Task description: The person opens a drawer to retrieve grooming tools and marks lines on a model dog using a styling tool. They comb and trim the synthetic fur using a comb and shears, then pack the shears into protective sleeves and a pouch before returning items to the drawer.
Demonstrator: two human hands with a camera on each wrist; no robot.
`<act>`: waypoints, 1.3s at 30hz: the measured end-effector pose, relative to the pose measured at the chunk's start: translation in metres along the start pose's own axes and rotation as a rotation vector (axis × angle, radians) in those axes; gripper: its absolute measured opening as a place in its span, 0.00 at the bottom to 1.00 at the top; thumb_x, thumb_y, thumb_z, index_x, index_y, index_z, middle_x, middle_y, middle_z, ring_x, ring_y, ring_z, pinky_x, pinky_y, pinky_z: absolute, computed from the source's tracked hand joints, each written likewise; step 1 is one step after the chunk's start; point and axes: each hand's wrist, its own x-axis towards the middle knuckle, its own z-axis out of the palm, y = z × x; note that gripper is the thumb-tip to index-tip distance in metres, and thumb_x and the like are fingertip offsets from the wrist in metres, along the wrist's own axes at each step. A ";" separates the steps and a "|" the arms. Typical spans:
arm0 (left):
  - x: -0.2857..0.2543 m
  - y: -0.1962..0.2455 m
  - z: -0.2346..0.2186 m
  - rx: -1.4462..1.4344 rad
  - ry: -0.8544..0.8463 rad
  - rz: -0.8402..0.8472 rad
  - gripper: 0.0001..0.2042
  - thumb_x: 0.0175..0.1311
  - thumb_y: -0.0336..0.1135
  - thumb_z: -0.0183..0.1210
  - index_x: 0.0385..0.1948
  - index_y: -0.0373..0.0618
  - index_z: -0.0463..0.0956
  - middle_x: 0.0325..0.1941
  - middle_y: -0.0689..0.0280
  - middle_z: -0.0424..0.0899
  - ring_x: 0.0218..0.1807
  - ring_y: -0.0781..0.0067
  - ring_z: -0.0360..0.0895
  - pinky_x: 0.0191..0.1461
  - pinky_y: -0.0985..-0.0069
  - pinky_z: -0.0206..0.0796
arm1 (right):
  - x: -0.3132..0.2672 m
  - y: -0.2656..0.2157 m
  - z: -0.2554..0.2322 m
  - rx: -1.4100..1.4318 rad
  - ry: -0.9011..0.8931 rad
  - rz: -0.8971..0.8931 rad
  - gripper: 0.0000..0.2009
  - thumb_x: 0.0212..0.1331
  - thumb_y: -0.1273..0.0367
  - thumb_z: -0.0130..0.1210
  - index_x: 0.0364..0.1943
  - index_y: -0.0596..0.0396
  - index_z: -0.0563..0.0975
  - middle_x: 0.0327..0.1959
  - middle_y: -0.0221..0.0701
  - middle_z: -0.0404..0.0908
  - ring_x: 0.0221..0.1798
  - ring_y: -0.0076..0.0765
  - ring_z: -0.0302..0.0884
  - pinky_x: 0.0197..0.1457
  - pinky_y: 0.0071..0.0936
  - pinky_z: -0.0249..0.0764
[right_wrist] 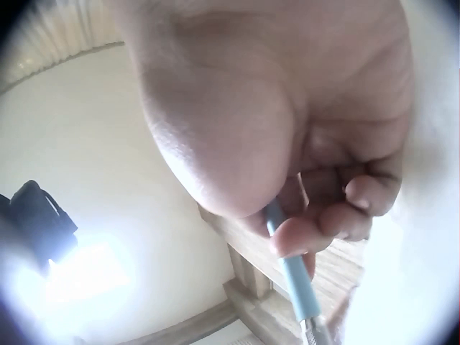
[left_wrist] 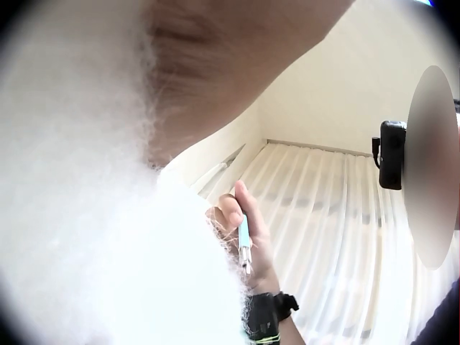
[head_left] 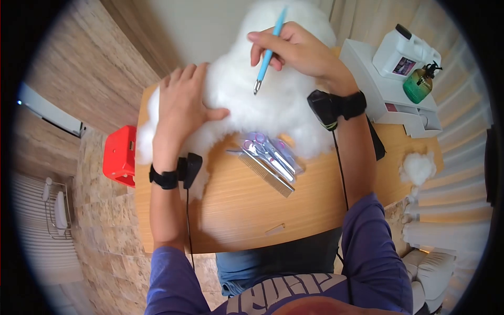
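Observation:
A large fluffy white mass (head_left: 247,105) covers the far part of the wooden table (head_left: 231,210). My left hand (head_left: 182,102) rests on its left side, fingers extended and thumb out to the right. Above the mass, my right hand (head_left: 294,52) holds a light-blue pen-like tool (head_left: 266,64) between thumb and fingers, its metal tip pointing down toward the body. In the left wrist view the blue tool (left_wrist: 244,231) shows in the right hand (left_wrist: 251,237), beyond the white fluff (left_wrist: 86,215). The right wrist view shows fingers curled round the tool (right_wrist: 297,284).
Scissors in a clear pouch (head_left: 273,155) and a metal comb (head_left: 266,174) lie nearer the body. A white drawer unit (head_left: 367,68) at right holds a white jug (head_left: 401,52) and a green pump bottle (head_left: 418,84). A red stool (head_left: 119,156) stands left; a fluff tuft (head_left: 418,168) lies right.

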 end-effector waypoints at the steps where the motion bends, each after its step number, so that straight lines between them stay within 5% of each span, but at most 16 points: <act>1: -0.004 0.003 -0.002 -0.005 0.011 -0.013 0.47 0.35 0.51 0.78 0.63 0.38 0.71 0.59 0.54 0.79 0.65 0.50 0.73 0.69 0.55 0.62 | -0.005 -0.006 -0.004 0.077 0.071 -0.025 0.23 0.72 0.51 0.55 0.31 0.56 0.87 0.19 0.22 0.77 0.22 0.13 0.67 0.28 0.17 0.61; 9: -0.020 0.011 -0.009 0.016 0.037 -0.033 0.46 0.35 0.53 0.77 0.61 0.39 0.72 0.59 0.54 0.80 0.65 0.49 0.73 0.70 0.54 0.61 | -0.048 -0.008 -0.049 -0.038 0.260 0.016 0.16 0.74 0.60 0.56 0.37 0.58 0.86 0.27 0.24 0.82 0.29 0.15 0.74 0.33 0.16 0.70; 12: -0.025 0.012 -0.010 0.050 0.056 -0.042 0.43 0.35 0.51 0.78 0.59 0.41 0.74 0.55 0.57 0.81 0.62 0.50 0.74 0.67 0.55 0.63 | -0.065 0.002 -0.078 -0.193 0.140 0.113 0.16 0.74 0.60 0.56 0.40 0.60 0.86 0.29 0.25 0.83 0.31 0.16 0.76 0.34 0.16 0.71; 14: -0.027 0.014 -0.012 0.068 0.054 -0.033 0.43 0.35 0.51 0.78 0.58 0.41 0.74 0.55 0.56 0.81 0.62 0.50 0.74 0.67 0.55 0.63 | -0.073 0.013 -0.092 -0.390 0.434 0.103 0.15 0.73 0.61 0.56 0.42 0.60 0.86 0.30 0.25 0.84 0.31 0.17 0.76 0.35 0.17 0.72; 18: -0.026 0.011 -0.009 0.094 0.048 -0.013 0.43 0.35 0.52 0.78 0.58 0.40 0.74 0.56 0.54 0.81 0.62 0.49 0.74 0.67 0.54 0.63 | -0.086 0.004 -0.107 -0.352 0.733 -0.066 0.15 0.73 0.61 0.56 0.41 0.60 0.86 0.28 0.26 0.84 0.30 0.18 0.76 0.35 0.17 0.73; 21: -0.026 0.012 -0.010 0.074 0.032 -0.027 0.44 0.34 0.53 0.78 0.58 0.40 0.74 0.56 0.53 0.81 0.63 0.47 0.74 0.68 0.53 0.63 | -0.085 -0.046 -0.072 -0.071 0.775 -0.178 0.19 0.77 0.59 0.52 0.36 0.60 0.85 0.22 0.26 0.79 0.25 0.16 0.72 0.28 0.15 0.66; 26: -0.027 0.013 -0.008 0.070 0.044 -0.023 0.45 0.33 0.54 0.78 0.58 0.40 0.74 0.55 0.52 0.81 0.63 0.44 0.74 0.67 0.52 0.63 | -0.059 -0.024 -0.061 0.135 0.495 -0.191 0.13 0.74 0.63 0.57 0.40 0.59 0.86 0.28 0.27 0.84 0.29 0.16 0.77 0.30 0.15 0.71; 32: -0.031 0.010 -0.008 0.093 0.071 -0.037 0.44 0.34 0.54 0.78 0.58 0.40 0.75 0.55 0.52 0.81 0.62 0.45 0.74 0.67 0.53 0.64 | -0.050 0.007 -0.063 -0.172 0.164 -0.004 0.16 0.73 0.60 0.57 0.37 0.60 0.86 0.25 0.26 0.83 0.28 0.17 0.76 0.33 0.17 0.72; 34: -0.032 0.008 -0.007 0.090 0.076 -0.016 0.44 0.34 0.53 0.78 0.58 0.40 0.74 0.56 0.53 0.81 0.62 0.48 0.74 0.68 0.54 0.64 | -0.055 0.010 -0.067 -0.369 0.032 0.260 0.18 0.72 0.58 0.57 0.32 0.59 0.86 0.22 0.25 0.81 0.26 0.17 0.76 0.31 0.17 0.71; 39: -0.031 0.012 -0.013 0.094 0.061 -0.025 0.44 0.35 0.51 0.77 0.60 0.39 0.73 0.58 0.52 0.80 0.64 0.49 0.74 0.69 0.55 0.63 | -0.066 0.000 -0.068 -0.290 -0.001 0.238 0.19 0.72 0.57 0.58 0.31 0.59 0.85 0.22 0.25 0.81 0.23 0.18 0.75 0.28 0.18 0.70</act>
